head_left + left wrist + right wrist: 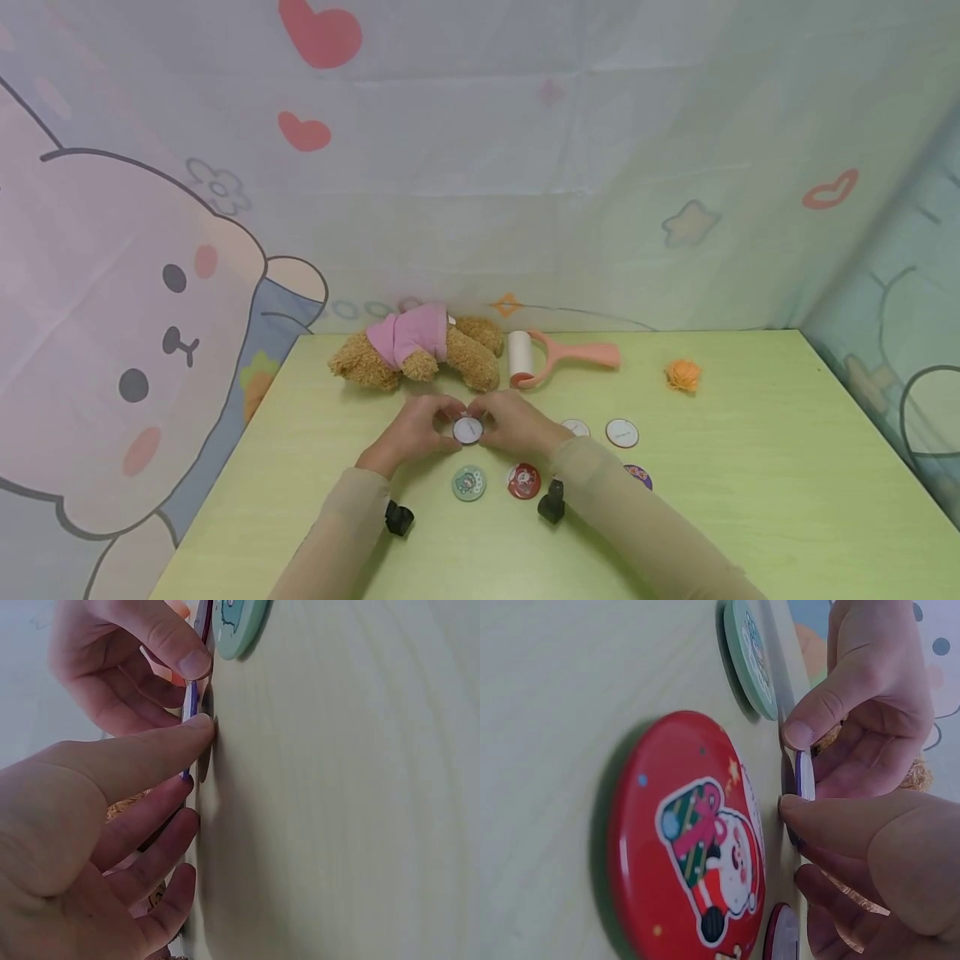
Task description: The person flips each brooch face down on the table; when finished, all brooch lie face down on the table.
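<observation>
- The badge [468, 430] is held between the two hands, its white face turned up and its purple rim seen edge-on in both wrist views.
- By the left hand [422, 429], the badge is pinched at its left side between thumb and fingers; the thumb is set on the near side, and the remaining fingers are bent and parted.
- By the right hand [516, 423], the badge is pinched at its right side, the thumb again nearer the person.
- The badge is thus enclosed at both sides by fingers, its middle left uncovered; it is seen just above the counter [787, 500], with a shadow beneath.
- The green badge [468, 483] is placed directly nearer the person, and the red badge [523, 481] just to its right, both picture side up.
- The purple badge [638, 476] is partly hidden by the right sleeve [637, 517].
- Two white badges [622, 433] are seen to the right, one partly covered by the right arm.
- Behind the hands, the teddy [420, 346] and the roller [521, 358] are laid side by side; the orange yarn [683, 376] is set farther right.
</observation>
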Available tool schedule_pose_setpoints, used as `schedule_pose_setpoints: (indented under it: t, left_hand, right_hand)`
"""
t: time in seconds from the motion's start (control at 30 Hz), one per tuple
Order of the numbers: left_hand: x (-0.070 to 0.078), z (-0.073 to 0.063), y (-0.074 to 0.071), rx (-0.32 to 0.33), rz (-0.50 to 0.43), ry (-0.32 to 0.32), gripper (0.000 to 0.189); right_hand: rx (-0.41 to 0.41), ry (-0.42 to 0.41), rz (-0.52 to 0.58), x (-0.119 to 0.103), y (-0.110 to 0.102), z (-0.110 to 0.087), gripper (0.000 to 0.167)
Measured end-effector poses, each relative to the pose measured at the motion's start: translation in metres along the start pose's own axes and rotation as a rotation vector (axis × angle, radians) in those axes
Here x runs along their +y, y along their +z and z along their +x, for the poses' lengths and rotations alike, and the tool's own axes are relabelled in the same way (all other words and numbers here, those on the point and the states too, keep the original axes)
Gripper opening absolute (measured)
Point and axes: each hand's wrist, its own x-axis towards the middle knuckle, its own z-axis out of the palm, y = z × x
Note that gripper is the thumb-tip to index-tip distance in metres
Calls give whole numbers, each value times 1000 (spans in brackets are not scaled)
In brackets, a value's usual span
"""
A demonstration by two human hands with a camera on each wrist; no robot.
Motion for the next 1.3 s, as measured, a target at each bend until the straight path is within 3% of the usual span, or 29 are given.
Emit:
schedule_pose_setpoints:
  t: [0.53,0.77,1.03,1.3]
  left_hand:
    - [1,-1,1,-2,54,-4,48]
    - [0,0,3,-4,61,-6,48]
    - [1,1,3,-5,51,-23,45]
    - [0,0,4,-2,51,-5,45]
  right_hand:
    - [-17,-19,-28,3,-1,0,37]
    - [-38,44,-35,4,-6,-3,46]
    - [-25,87,13,8,-23,-11,48]
    - [89,58,52,16,-56,-37,40]
